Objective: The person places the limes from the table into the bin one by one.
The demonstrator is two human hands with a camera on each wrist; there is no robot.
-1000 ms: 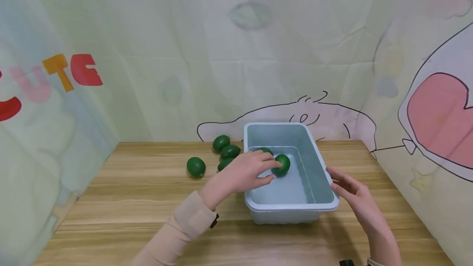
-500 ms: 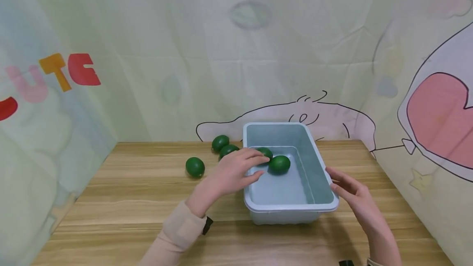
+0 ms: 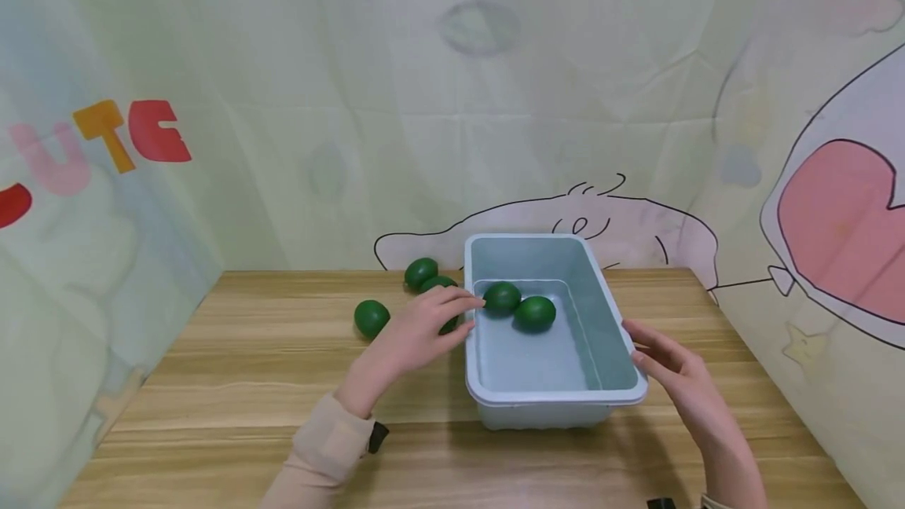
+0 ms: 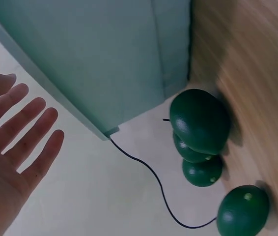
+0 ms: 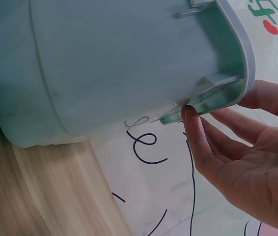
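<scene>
A pale blue-green plastic bin stands on the table with two dark green oval fruits, smooth and shiny, side by side inside: one at the left wall, the other to its right. My left hand hovers at the bin's left rim, fingers spread and relaxed; its palm shows bare in the left wrist view. Several more green fruits lie left of the bin, partly hidden behind that hand in the head view. At the right rim, my right hand grips the bin's edge between thumb and fingers.
One green fruit lies apart, left of the group. The wooden table ends at a printed cloth backdrop behind and on both sides. A thin dark line curves across the backdrop in the left wrist view.
My left hand has let go of a green fruit inside the bin and drawn back left to the rim. That fruit has tipped onto its side. My right hand has stayed put.
</scene>
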